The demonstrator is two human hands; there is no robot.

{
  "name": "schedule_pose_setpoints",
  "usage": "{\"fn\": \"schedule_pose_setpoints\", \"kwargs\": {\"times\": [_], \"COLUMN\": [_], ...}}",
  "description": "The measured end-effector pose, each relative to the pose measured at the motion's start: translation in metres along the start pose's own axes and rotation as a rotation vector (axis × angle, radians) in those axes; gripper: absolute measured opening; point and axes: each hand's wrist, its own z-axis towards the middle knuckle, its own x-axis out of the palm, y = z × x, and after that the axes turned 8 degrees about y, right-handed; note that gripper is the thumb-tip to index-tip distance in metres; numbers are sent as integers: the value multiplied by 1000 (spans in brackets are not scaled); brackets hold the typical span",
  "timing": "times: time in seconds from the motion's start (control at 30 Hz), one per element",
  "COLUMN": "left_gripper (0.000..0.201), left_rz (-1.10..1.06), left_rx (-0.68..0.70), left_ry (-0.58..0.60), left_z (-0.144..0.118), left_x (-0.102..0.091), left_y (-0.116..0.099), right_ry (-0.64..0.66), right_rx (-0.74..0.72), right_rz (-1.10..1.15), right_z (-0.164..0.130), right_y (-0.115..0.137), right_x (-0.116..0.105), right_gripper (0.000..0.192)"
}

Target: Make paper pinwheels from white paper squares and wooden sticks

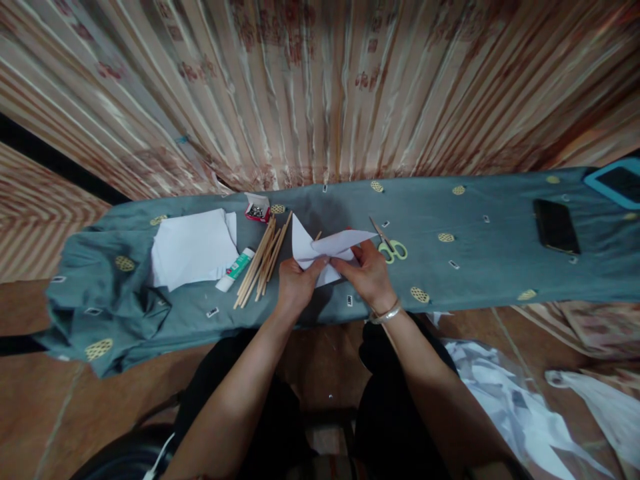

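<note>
A white paper pinwheel [330,245], its points folded toward the middle, is between my two hands above the cloth. My left hand [299,280] pinches its near left side, the thumb close to the centre. On the near right side my right hand [367,270] grips the paper, its thumb also pressing near the centre; some fingers are hidden behind it. Just beyond the right hand lie scissors [392,250] with light green handles. Several wooden sticks [260,263] rest left of my left hand, and one more stick end shows behind the paper.
A stack of white paper [195,250] lies at the left, beside a green-and-white glue stick [235,269]. Behind the sticks stands an open red box of small metal pins [257,208]. A black phone [556,227] is at the right. Paper scraps [505,393] lie on the floor.
</note>
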Motion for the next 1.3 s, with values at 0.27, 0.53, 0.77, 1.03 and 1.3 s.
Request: {"fn": "schedule_pose_setpoints", "kwargs": {"times": [0.27,0.53,0.77,1.03,1.3], "left_gripper": [27,26,24,25,21], "left_rz": [-74,-42,-29,15,63], "left_rx": [-1,28,37,-3,31], "left_ry": [27,6,19,7,24], "left_z": [-1,-2,-3,-5,-5], "left_x": [-1,-2,-4,-4,-5], "left_y": [-3,-2,-3,-8,-7], "right_ry": [11,3,40,52,62], "right_rx": [29,53,43,54,32], "right_rz": [-27,18,39,63,24], "right_z": [-1,0,0,0,0], "right_y": [2,2,3,3,1], "right_x": [-2,-1,-1,0,0], "right_gripper": [58,45,46,44,42]}}
